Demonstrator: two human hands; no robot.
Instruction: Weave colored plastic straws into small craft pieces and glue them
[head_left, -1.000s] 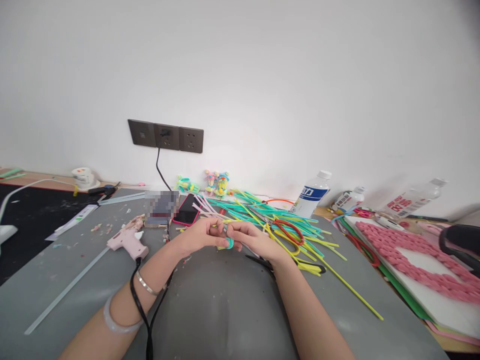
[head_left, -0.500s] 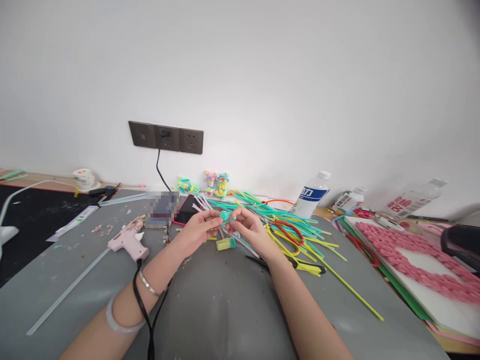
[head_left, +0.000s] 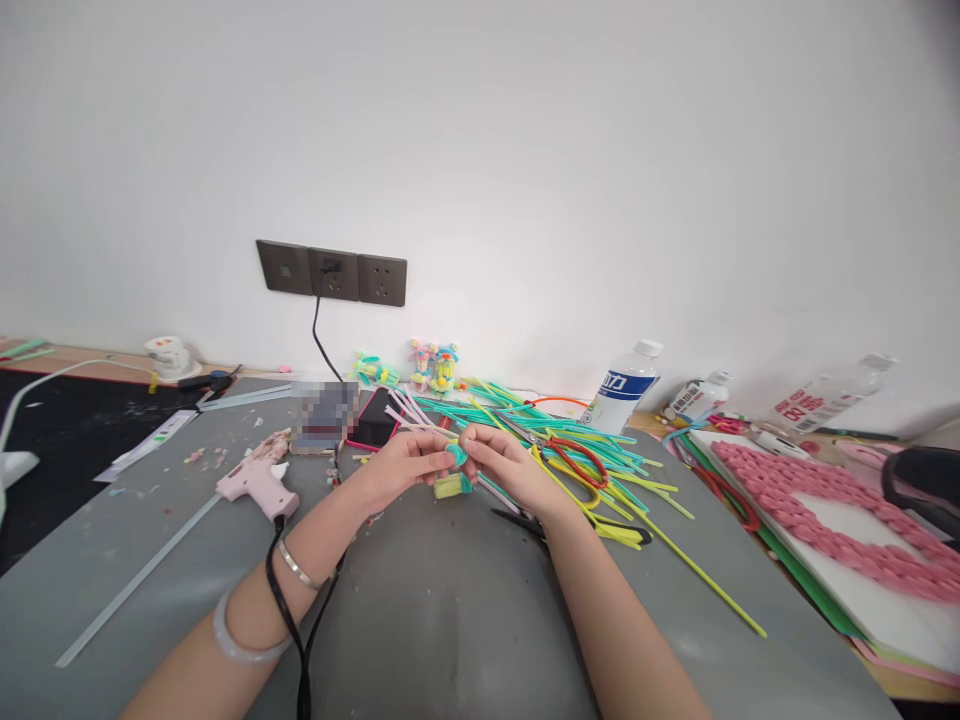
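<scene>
A small teal pipe-cleaner coil [head_left: 456, 454] is pinched between the fingertips of both hands over the middle of the table. My left hand [head_left: 409, 466] grips it from the left, its fingers closed. From the other side my right hand [head_left: 504, 466] has thumb and fingers pressed on its edge. Just below the fingers a short yellow-and-teal pipe-cleaner piece [head_left: 451, 487] lies on the grey tabletop [head_left: 442, 610]. Behind and right of the hands spreads a pile of teal, yellow and lilac pipe cleaners [head_left: 622, 462], with orange-handled scissors [head_left: 577, 462] on it.
A pink glue gun [head_left: 257, 482] with a black cord lies left, beside a phone [head_left: 372, 420]. Several pipe-cleaner figures [head_left: 433, 368] stand by the wall. A bottle [head_left: 622, 388] stands back right, near a pink braided piece [head_left: 832, 510]. Black-handled scissors [head_left: 517, 522] lie beside my right forearm.
The yellow-and-teal piece was at my fingers and now lies on the table. The teal coil came into view between the hands, then turned and dropped slightly as the right fingers closed in.
</scene>
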